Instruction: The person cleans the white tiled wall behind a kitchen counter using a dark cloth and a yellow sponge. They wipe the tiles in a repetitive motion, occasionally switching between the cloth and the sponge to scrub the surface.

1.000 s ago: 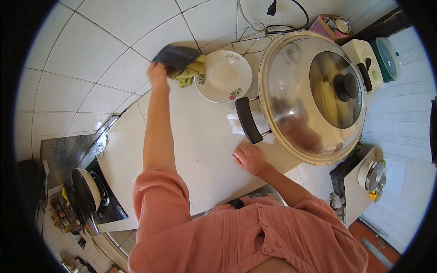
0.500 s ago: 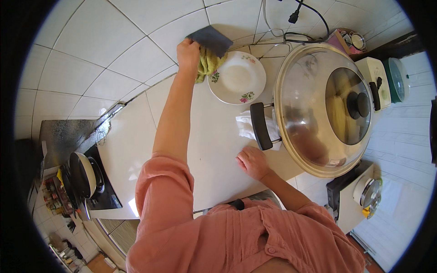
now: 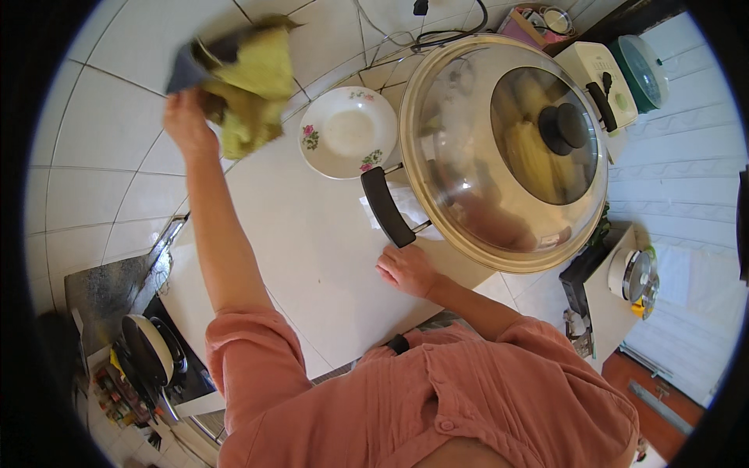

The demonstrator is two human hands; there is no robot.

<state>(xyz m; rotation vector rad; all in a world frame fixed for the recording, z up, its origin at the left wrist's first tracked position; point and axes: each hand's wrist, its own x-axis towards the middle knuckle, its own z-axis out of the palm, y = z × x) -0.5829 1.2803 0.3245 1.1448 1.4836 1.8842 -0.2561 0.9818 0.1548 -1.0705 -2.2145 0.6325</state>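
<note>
My left hand (image 3: 189,126) is raised at the far left, in front of the tiled wall, its fingers pinched on two cloths. One is a yellow-green cloth (image 3: 257,78) that hangs loose and slightly blurred; the other is a dark grey cloth (image 3: 186,69) beside my fingers. My right hand (image 3: 407,271) rests on the white counter (image 3: 312,242) with its fingers curled and nothing visible in them. Just beyond it is the black side handle (image 3: 388,207) of a large steel steamer pot (image 3: 460,210). A flower-patterned white plate (image 3: 347,132) sits between the cloths and the pot.
Yellow food shows through the pot's glass lid window. White paper or cloth (image 3: 409,204) lies beneath its handle. A frying pan (image 3: 147,351) sits on the stove at left. Black cable (image 3: 460,31), a cream appliance (image 3: 589,70) and a green-rimmed container (image 3: 644,74) are behind the pot.
My left hand has lifted the cloths from beside the plate, up and to the left, and the yellow-green one has spread out. My right hand stays on the counter. The whole view has shifted.
</note>
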